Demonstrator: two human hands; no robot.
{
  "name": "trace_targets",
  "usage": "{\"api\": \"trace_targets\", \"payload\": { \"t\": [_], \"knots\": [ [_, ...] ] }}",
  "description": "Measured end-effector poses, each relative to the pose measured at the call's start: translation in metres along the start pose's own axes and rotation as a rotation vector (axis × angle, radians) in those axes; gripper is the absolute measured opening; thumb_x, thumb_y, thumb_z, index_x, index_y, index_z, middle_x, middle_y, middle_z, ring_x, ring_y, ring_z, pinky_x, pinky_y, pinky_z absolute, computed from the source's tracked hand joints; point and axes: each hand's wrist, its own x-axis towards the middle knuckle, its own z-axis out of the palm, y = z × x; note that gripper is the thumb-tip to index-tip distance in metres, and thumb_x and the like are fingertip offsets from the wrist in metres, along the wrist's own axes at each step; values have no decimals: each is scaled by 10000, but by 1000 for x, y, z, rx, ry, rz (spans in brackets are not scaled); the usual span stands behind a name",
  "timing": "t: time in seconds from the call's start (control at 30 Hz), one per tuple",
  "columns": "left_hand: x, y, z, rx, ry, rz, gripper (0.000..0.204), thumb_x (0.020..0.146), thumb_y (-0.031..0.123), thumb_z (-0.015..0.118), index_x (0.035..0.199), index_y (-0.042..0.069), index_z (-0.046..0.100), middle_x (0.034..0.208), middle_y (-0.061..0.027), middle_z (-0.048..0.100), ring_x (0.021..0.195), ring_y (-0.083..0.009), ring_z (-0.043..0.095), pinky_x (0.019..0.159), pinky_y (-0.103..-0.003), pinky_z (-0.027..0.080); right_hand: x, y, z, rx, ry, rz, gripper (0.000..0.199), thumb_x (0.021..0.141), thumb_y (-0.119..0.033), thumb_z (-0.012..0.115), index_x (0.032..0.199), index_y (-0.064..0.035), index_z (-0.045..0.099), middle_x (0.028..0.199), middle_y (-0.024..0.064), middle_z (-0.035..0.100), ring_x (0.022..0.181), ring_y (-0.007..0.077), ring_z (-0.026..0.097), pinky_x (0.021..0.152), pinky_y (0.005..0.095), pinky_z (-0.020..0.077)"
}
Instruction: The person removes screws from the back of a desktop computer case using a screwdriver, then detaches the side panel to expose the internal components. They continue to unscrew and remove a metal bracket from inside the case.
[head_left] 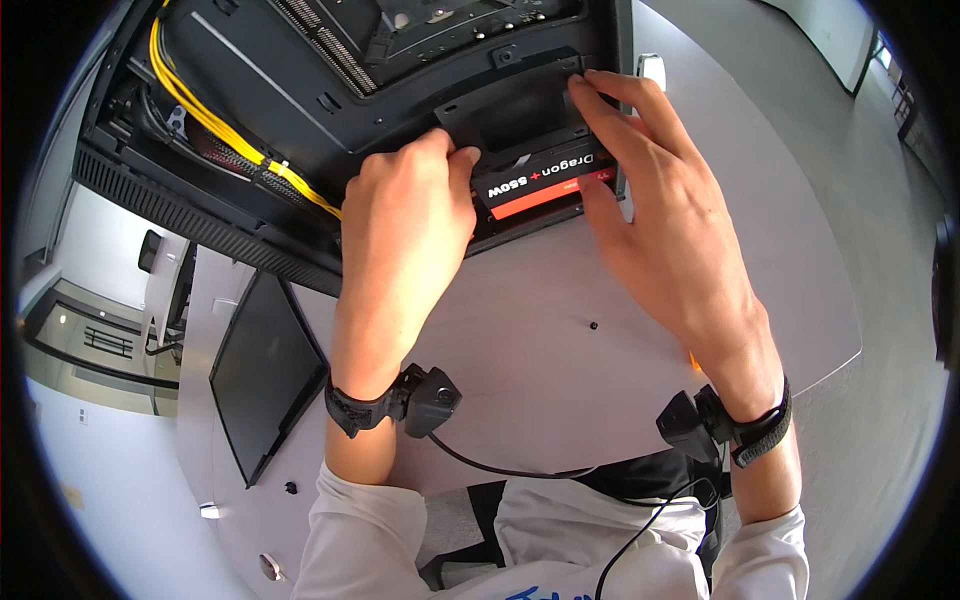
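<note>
An open black computer case (270,90) lies on the table in front of me. A power supply (545,170) with a black and red label sits along its near side, beside a black recessed plate (510,115). My left hand (410,205) reaches into the case at the power supply's left end. Its fingers are curled in and the thumb is pressed toward them; whatever they hold is hidden. My right hand (665,190) spans the case's right corner with fingers stretched out. Its fingertips touch the plate's far corner, and the thumb rests on the power supply's label.
Yellow cables (215,125) run bundled along the left inside of the case. A small black screw (594,325) lies on the pale table (530,390). To the left is a dark flat panel (265,375). A white object (652,70) stands beyond the case's right edge.
</note>
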Motion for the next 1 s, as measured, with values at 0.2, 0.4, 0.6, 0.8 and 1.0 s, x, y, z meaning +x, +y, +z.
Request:
{"api": "trace_targets", "payload": {
  "t": [0.2, 0.4, 0.6, 0.8, 1.0],
  "knots": [
    [-1, 3, -10, -21, -68, -157, 255, 981, 219, 700, 936, -31, 709, 703, -212, 660, 600, -407, 628, 573, -402, 468, -2, -2, 9, 10, -5, 20, 629, 851, 67, 695, 1462, 9, 557, 1466, 126, 507, 1161, 346, 656, 977, 427, 551],
    [3, 9, -4, 91, 196, -15, 374, 957, 294, 779, 761, 13, 627, 530, -131, 584, 493, -346, 616, 502, -397, 486, -3, -6, 14, 22, -41, 46, 655, 838, 79, 693, 1469, 61, 519, 1426, 161, 464, 1173, 340, 644, 980, 427, 551],
    [7, 5, 5, -2, 219, -21, 390, 963, 257, 777, 741, 5, 578, 524, -140, 555, 475, -353, 585, 489, -395, 464, -4, 1, 11, 19, -17, 20, 668, 832, 82, 692, 1478, 38, 527, 1408, 155, 482, 1176, 329, 647, 982, 422, 553],
    [5, 4, 4, -23, 174, -57, 383, 970, 247, 769, 748, -5, 582, 535, -150, 559, 488, -363, 588, 496, -396, 464, -4, 4, 12, 48, -24, 14, 683, 831, 95, 685, 1491, 1, 533, 1414, 144, 486, 1189, 320, 645, 989, 422, 555],
    [7, 6, 1, -30, 156, -89, 385, 967, 252, 767, 755, -18, 592, 553, -161, 576, 516, -376, 603, 527, -405, 480, -5, 6, 14, 21, -12, -6, 699, 836, 95, 685, 1507, -10, 518, 1412, 136, 490, 1202, 329, 637, 985, 429, 558]
  ]
}}
